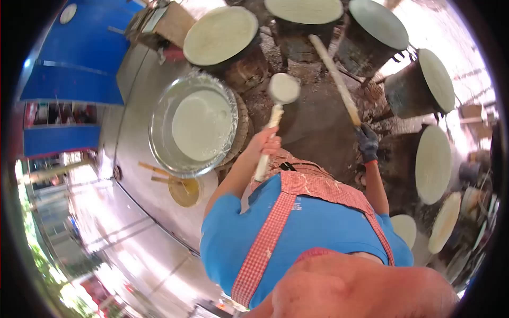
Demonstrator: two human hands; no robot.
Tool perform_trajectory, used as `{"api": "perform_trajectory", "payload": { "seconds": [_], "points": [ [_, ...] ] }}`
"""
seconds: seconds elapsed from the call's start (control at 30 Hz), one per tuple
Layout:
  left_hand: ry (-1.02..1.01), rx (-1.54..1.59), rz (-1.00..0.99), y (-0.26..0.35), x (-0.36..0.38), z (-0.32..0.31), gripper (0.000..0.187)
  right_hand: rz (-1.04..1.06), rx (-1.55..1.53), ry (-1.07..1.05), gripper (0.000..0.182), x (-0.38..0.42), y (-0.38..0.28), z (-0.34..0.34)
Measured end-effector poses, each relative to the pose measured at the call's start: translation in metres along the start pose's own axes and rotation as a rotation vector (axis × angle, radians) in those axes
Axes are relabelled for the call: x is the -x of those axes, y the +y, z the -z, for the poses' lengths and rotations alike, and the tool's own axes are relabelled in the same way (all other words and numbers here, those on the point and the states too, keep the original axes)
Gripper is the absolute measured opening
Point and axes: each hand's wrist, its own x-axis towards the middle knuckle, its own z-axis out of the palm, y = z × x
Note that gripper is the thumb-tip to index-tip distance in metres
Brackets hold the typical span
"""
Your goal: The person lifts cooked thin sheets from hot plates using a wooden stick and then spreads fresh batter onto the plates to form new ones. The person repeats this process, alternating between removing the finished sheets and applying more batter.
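My bare left hand (pixel 265 142) is closed around the pale handle of a ladle (pixel 284 87). The round head of this ladle is filled with whitish batter and hangs over the dark floor. In a dark glove, my right hand (pixel 367 142) grips the lower end of a long wooden stick (pixel 336 77), whose pale, crusted far end reaches the front of a drum stove. Left of the ladle stands a large metal basin (pixel 160 139) with clear plastic over its rim and white batter inside. Several round griddles (pixel 222 34), covered in a pale layer, curve around the front and right.
Drum stoves (pixel 405 95) carry the griddles close to my right arm. Below the basin sits a bucket (pixel 186 199) of yellowish liquid with wooden sticks in it. A cardboard box (pixel 172 25) and a blue cabinet (pixel 79 47) stand at the far left.
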Motion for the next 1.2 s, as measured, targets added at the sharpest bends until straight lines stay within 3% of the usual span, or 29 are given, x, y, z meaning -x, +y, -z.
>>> {"api": "perform_trajectory", "payload": {
  "seconds": [0.07, 0.17, 0.23, 0.3, 0.37, 0.4, 0.47, 0.5, 0.57, 0.6, 0.7, 0.77, 0.83, 0.87, 0.93, 0.97, 1.03, 1.1, 1.17, 1.2],
  "points": [
    [-0.028, 0.117, -0.115, 0.009, 0.032, 0.059, 0.030, 0.138, 0.204, -0.192, 0.029, -0.046, -0.006, -0.050],
    [0.106, 0.156, -0.460, 0.017, 0.076, 0.114, 0.020, 0.276, 0.597, -0.543, 0.035, -0.097, -0.057, -0.153],
    [0.216, 0.233, -0.485, 0.031, 0.087, 0.165, 0.020, 0.505, 0.725, -0.598, 0.035, -0.096, -0.118, -0.224],
    [0.316, 0.321, -0.497, 0.039, 0.083, 0.223, 0.021, 0.550, 0.956, -0.762, 0.034, -0.101, -0.157, -0.295],
    [0.541, 0.480, -0.540, 0.054, 0.063, 0.284, 0.018, 0.892, 1.122, -0.743, 0.032, -0.110, -0.134, -0.363],
    [0.550, 0.505, -0.529, 0.061, 0.050, 0.321, 0.021, 0.903, 1.142, -0.772, 0.032, -0.097, -0.145, -0.386],
    [0.610, 0.635, -0.499, 0.069, 0.035, 0.351, 0.021, 1.218, 1.531, -1.030, 0.029, -0.065, -0.170, -0.422],
    [0.670, 0.730, -0.472, 0.073, 0.031, 0.362, 0.021, 1.237, 1.539, -1.054, 0.029, -0.075, -0.173, -0.432],
    [0.775, 0.640, -0.500, 0.072, 0.025, 0.364, 0.023, 0.904, 1.019, -1.062, 0.027, -0.097, -0.172, -0.440],
    [0.815, 0.523, -0.559, 0.072, 0.030, 0.353, 0.025, 0.739, 1.167, -1.025, 0.029, -0.095, -0.181, -0.444],
    [0.884, 0.390, -0.615, 0.079, 0.029, 0.337, 0.028, 0.750, 1.404, -1.197, 0.032, -0.086, -0.162, -0.451],
    [0.920, 0.395, -0.626, 0.086, 0.018, 0.335, 0.029, 0.798, 1.229, -1.181, 0.034, -0.097, -0.168, -0.442],
    [0.870, 0.460, -0.578, 0.087, 0.015, 0.336, 0.023, 0.549, 1.191, -1.038, 0.036, -0.110, -0.159, -0.437],
    [0.874, 0.471, -0.603, 0.095, 0.010, 0.337, 0.023, 0.578, 1.184, -1.043, 0.036, -0.112, -0.154, -0.436],
    [0.560, 0.798, -0.495, 0.104, 0.003, 0.332, 0.018, 0.557, 1.298, -1.188, 0.038, -0.103, -0.144, -0.424],
    [0.570, 0.800, -0.502, 0.100, 0.003, 0.324, 0.018, 0.563, 1.288, -1.196, 0.038, -0.103, -0.137, -0.407],
    [0.025, 1.189, -0.368, 0.105, 0.022, 0.280, 0.033, 0.651, 1.052, -1.190, 0.039, -0.111, -0.127, -0.375],
    [0.076, 0.934, -0.531, 0.101, 0.047, 0.238, 0.037, 0.708, 1.024, -1.133, 0.038, -0.115, -0.137, -0.348],
    [-0.091, 0.963, -0.632, 0.101, 0.093, 0.169, 0.038, 0.755, 0.983, -1.096, 0.037, -0.115, -0.169, -0.327],
    [0.065, 0.893, -0.760, 0.101, 0.117, 0.128, 0.038, 0.826, 0.924, -1.077, 0.036, -0.115, -0.197, -0.321]
  ]
}}
